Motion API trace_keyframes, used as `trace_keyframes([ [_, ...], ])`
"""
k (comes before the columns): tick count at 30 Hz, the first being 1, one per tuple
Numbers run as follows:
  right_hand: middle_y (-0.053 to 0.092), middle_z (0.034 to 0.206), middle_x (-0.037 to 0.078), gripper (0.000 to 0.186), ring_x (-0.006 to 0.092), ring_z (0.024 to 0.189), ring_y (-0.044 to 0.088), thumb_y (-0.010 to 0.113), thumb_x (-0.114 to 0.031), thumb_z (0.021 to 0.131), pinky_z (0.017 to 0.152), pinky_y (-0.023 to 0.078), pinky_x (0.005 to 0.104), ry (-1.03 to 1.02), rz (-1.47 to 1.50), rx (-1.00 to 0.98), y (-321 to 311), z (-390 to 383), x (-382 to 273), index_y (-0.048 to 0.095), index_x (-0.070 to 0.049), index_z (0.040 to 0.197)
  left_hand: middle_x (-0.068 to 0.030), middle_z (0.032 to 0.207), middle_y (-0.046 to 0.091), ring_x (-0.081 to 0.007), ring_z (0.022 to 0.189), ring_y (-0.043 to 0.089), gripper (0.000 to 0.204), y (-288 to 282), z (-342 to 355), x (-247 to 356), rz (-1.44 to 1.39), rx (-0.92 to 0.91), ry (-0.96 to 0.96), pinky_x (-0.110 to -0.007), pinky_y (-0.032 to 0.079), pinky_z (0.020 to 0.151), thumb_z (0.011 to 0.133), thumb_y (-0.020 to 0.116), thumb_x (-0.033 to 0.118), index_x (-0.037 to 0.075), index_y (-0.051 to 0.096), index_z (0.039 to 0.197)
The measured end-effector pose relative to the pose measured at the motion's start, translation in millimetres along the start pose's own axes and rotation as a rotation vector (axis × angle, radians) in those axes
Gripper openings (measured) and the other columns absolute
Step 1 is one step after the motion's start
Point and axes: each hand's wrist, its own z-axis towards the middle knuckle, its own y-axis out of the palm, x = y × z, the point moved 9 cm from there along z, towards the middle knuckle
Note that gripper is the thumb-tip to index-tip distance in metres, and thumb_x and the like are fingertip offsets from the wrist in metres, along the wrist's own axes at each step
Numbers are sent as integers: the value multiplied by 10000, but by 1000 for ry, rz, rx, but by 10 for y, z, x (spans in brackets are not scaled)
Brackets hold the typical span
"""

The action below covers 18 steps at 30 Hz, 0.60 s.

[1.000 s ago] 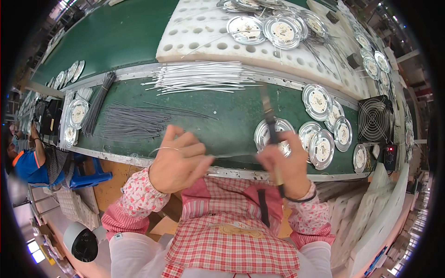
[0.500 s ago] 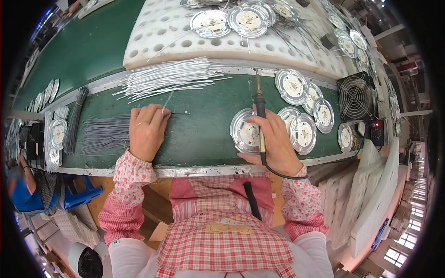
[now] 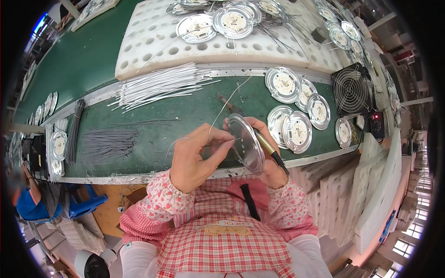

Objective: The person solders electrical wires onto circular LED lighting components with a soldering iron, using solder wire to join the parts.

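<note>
My left hand (image 3: 198, 160) pinches thin wire (image 3: 238, 87) at the face of a tilted round silver disc (image 3: 245, 143). A long length of wire rises from my fingers over the bench. My right hand (image 3: 272, 171) grips that disc from behind, along with a soldering iron (image 3: 265, 146) with a gold and black handle; the iron's tip points away from me, partly behind the disc. Loose white wires (image 3: 157, 85) lie beyond my hands, grey wires (image 3: 109, 146) to the left. Several silver discs with cream boards (image 3: 297, 132) lie right of my right hand.
A holed white foam block (image 3: 139, 55) bears more discs at the back. A fan (image 3: 350, 90) and red-lit controller (image 3: 378, 127) stand right, above upright foam boards (image 3: 380, 185). Dark wire bundle (image 3: 74, 134) lies left, near a co-worker in blue (image 3: 37, 204).
The disc has been lifted off the bench and tilted in my right hand, with the iron. My left hand has moved right from the wire piles, bringing wire to the disc.
</note>
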Motion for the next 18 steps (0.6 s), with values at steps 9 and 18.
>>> trace_keyframes([
  [9,332,1534,153,1058,268,1448,319,894,-369,698,1188,271,432,-54,-11,-46,-41,9,-9,265,-43,1483,-64,843,663,-108,644,589,162,38,52,-21,44,-65,-8,-255,469,601,833,721,-5,37,736,988],
  [18,353,1512,146,1125,275,1436,340,928,-316,662,1172,295,429,-119,-167,-60,32,-45,1,251,-39,1516,-83,840,677,-126,658,617,157,29,-42,88,124,-28,39,-269,486,604,825,710,-25,31,736,968],
])
